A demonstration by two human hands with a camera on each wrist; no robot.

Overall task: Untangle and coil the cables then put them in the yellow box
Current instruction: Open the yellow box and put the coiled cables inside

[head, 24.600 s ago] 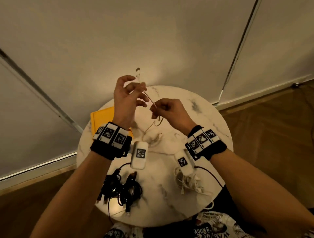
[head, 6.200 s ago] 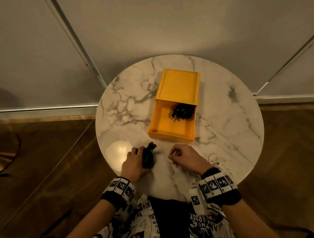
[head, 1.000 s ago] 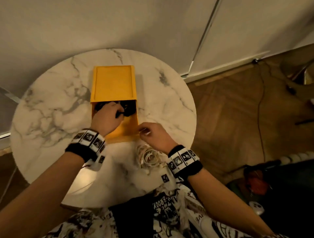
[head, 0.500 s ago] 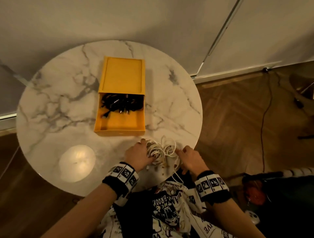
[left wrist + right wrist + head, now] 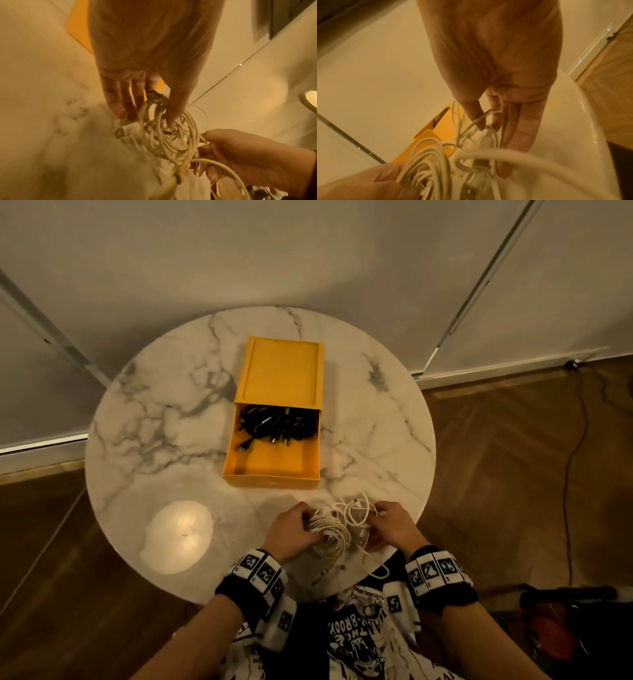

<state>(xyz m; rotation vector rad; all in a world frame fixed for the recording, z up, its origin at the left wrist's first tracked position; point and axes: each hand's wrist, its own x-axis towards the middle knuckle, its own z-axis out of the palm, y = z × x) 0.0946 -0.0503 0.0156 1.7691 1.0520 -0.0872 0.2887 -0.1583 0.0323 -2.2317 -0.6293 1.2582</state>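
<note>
Both hands grip the white cables (image 5: 337, 525) just in front of the yellow box (image 5: 274, 463): left hand (image 5: 291, 529) fingers curl round the coil, right hand (image 5: 394, 525) pinches loose loops.

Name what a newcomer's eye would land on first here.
The yellow box at the middle of the marble table, open with black cables inside. Then the white cables at the near edge, gripped between the left hand and right hand.

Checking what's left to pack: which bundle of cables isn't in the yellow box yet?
The white cables, held between the left hand and right hand on the table; the black cables already lie inside the yellow box.
</note>
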